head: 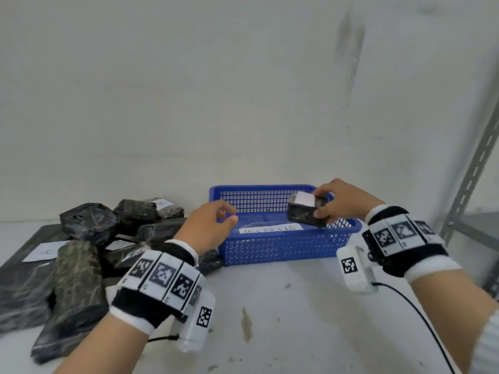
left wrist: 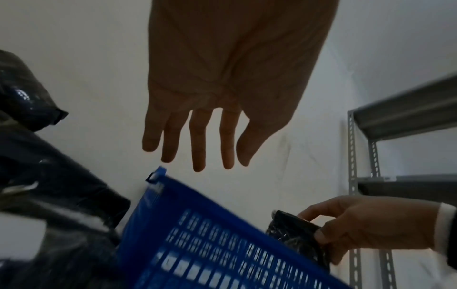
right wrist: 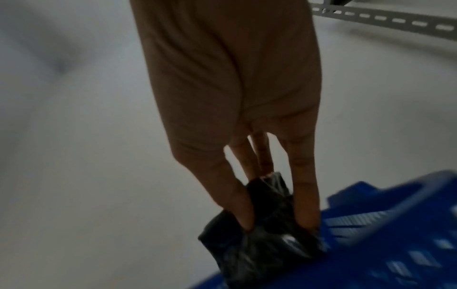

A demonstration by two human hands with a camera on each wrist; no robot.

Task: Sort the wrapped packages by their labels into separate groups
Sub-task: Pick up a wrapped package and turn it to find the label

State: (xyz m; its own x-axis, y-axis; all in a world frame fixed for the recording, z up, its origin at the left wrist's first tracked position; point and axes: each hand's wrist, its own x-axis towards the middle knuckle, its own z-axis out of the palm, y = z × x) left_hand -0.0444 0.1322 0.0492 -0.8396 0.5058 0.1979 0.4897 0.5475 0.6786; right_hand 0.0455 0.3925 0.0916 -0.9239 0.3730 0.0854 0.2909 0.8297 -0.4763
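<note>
While my right hand (head: 343,201) holds 1 small black wrapped package (head: 307,211) above the blue basket (head: 270,249), my left hand (head: 208,228) hangs empty over the basket's left end, its fingers (left wrist: 197,140) loose and nearly straight in the left wrist view. My right grip is a pinch: thumb on the near side, fingers (right wrist: 304,195) on the far side, with the package's white label (head: 304,198) facing up. Its writing is too blurred to read. The package is clear of the basket floor, over the right part of the basket.

Inside the basket lies a white paper strip (head: 272,228) with handwriting I cannot make out. Left of the basket, on the pale surface (head: 283,306), a heap of other black wrapped packages (head: 89,238) lies crowded together, some overlapping. 1 loose white slip marked "A" (head: 44,251) lies on a flat package at the heap's left, and another labelled package (head: 164,206) sits at the back against the wall. A grey metal shelf frame (head: 475,163) stands at the right edge.
</note>
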